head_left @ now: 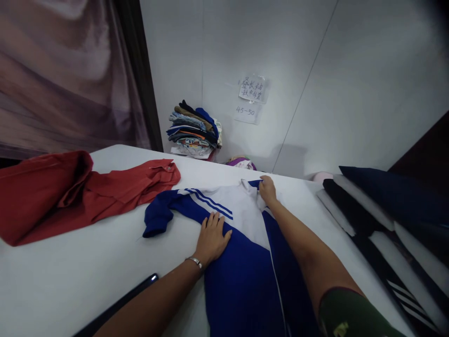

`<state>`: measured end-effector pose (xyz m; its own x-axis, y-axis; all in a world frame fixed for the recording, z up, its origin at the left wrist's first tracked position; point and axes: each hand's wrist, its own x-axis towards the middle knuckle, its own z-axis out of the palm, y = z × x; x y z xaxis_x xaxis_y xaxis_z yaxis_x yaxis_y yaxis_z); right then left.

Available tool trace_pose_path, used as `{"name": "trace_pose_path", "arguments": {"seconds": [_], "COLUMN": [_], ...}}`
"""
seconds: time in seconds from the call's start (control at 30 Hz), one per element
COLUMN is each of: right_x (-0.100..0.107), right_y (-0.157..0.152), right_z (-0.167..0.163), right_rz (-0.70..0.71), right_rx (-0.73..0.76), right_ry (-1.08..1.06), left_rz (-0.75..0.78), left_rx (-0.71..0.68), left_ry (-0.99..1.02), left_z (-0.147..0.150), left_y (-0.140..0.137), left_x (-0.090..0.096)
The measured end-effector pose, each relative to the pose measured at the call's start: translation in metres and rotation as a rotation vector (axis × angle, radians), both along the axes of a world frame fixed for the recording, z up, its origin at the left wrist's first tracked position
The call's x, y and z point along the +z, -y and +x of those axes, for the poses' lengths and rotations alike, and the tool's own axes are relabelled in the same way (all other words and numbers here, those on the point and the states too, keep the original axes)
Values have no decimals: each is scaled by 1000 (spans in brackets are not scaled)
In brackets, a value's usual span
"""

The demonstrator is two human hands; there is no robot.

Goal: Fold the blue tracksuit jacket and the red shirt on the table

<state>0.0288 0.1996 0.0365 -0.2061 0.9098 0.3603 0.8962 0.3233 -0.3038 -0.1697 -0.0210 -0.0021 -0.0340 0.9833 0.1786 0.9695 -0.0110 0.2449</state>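
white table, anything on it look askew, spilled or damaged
The red garment lies rumpled and partly folded over itself; on the blue-and-white jacket, the sleeve nearest it bends crookedly toward the viewer. I can see no spill or damage.

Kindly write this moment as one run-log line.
left hand: flat on jacket | right hand: gripping jacket near collar | red garment: on table, left
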Motion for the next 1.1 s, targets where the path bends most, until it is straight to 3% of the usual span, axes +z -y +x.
{"name": "trace_pose_path", "arguments": {"seconds": [0.1,0.2,0.3,0.4,0.53,0.63,0.8,0.93,1.1], "right_x": [-13,-23,-26,-22,-15,-6,7,6,2], "right_y": [14,17,11,4,-2,-8,-16,-23,-37], "right_z": [-22,-39,-45,-49,-50,-37,3,26,27], "right_rz": [-69,-205,-278,-251,-236,-188,-70,-133,-186], "right_rx": [228,290,179,84,107,78,-139,-253,-230], "right_ry": [91,190,228,230,242,226,162,124,29], "left_rz": [5,12,5,-10,-20,-21,-22,-18,-15], "left_rx": [1,4,7,7,9,4,-3,-6,-8], "left_ry": [-10,-30,-45,-44,-32,-21,-12,-5,4], "left_z": [0,0,0,0,-1,-1,0,-1,-1], "left_y": [0,0,0,0,-1,-1,0,-1,-1], "left_x": [-1,-1,0,1,1,1,2,1,1]}}
